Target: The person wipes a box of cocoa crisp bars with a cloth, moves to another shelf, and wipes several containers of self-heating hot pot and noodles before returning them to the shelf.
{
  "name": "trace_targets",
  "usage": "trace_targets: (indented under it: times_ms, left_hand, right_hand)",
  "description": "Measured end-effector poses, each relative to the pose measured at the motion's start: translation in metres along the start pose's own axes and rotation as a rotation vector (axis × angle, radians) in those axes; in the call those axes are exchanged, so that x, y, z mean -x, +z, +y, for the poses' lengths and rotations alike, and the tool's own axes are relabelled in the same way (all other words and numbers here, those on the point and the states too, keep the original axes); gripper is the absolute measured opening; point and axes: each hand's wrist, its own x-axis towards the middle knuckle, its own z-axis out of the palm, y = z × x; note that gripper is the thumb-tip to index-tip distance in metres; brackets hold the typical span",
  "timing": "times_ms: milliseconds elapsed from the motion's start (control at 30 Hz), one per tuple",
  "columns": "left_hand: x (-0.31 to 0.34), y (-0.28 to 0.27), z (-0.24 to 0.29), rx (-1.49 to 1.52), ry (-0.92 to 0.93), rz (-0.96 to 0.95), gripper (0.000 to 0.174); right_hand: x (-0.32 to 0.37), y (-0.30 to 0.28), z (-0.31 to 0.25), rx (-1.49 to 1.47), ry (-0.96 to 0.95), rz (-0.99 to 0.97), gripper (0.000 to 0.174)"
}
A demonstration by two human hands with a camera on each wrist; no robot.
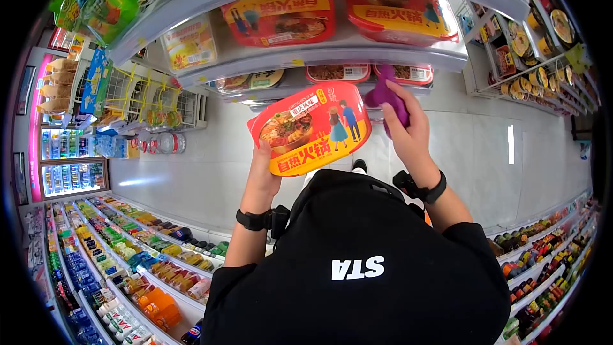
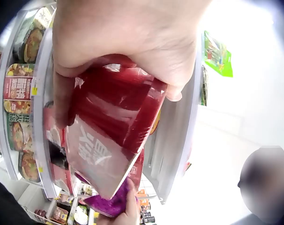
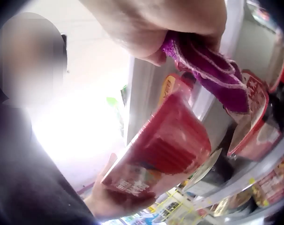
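My left hand [image 1: 262, 169] grips a red and yellow self-heating hot pot box [image 1: 313, 129] by its near left end. The printed lid faces up in the head view; the left wrist view shows the box's glossy red underside [image 2: 114, 108]. Just right of the box, my right hand [image 1: 410, 129] pinches a folded purple cloth [image 1: 387, 99] between thumb and fingers. In the right wrist view the cloth [image 3: 217, 77] hangs in layers from the fingers, close above the box [image 3: 165, 145].
In front stands a shelf [image 1: 447, 57] with more boxed hot pots [image 1: 278, 16] on it and further boxes on a tier below. Racks of packaged food [image 1: 536, 57] stand at the right. Behind me run rows of bottled drinks [image 1: 140, 255]. Water jugs [image 1: 167, 143] sit on the tiled floor.
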Motion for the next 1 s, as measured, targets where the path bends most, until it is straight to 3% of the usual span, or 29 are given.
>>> trace_targets:
  times_ms: [33, 67, 133, 233, 367, 433, 733, 1000]
  left_hand:
    - [-0.002, -0.005, 0.001, -0.03, 0.017, 0.021, 0.074]
    - [-0.003, -0.008, 0.004, -0.024, 0.01, 0.024, 0.074]
    - [-0.007, -0.006, 0.007, -0.065, 0.013, 0.017, 0.075]
    - [-0.019, -0.006, 0.007, -0.144, 0.038, 0.024, 0.078]
    - [-0.029, -0.01, 0.009, -0.191, 0.019, 0.058, 0.088]
    - [-0.026, -0.01, 0.018, -0.16, -0.014, 0.077, 0.088]
    - [-0.022, -0.02, 0.026, 0.092, -0.045, 0.238, 0.089]
    - [-0.017, -0.026, 0.023, 0.077, 0.018, 0.202, 0.094]
  right_hand:
    - [-0.003, 0.001, 0.004, 0.043, -0.171, -0.028, 0.043]
    - [-0.005, 0.01, -0.003, 0.048, -0.164, -0.032, 0.043]
    - [-0.01, 0.034, -0.025, 0.376, -0.47, -0.261, 0.05]
    - [-0.015, 0.083, -0.031, 0.645, -0.579, -0.418, 0.061]
    - [-0.017, 0.127, -0.051, 0.602, -0.626, -0.511, 0.064]
    - [-0.015, 0.14, -0.054, 0.572, -0.756, -0.56, 0.062]
    - [-0.008, 0.14, -0.054, 0.454, -0.884, -0.705, 0.051]
    - [-0.013, 0.141, -0.057, 0.394, -0.904, -0.711, 0.044]
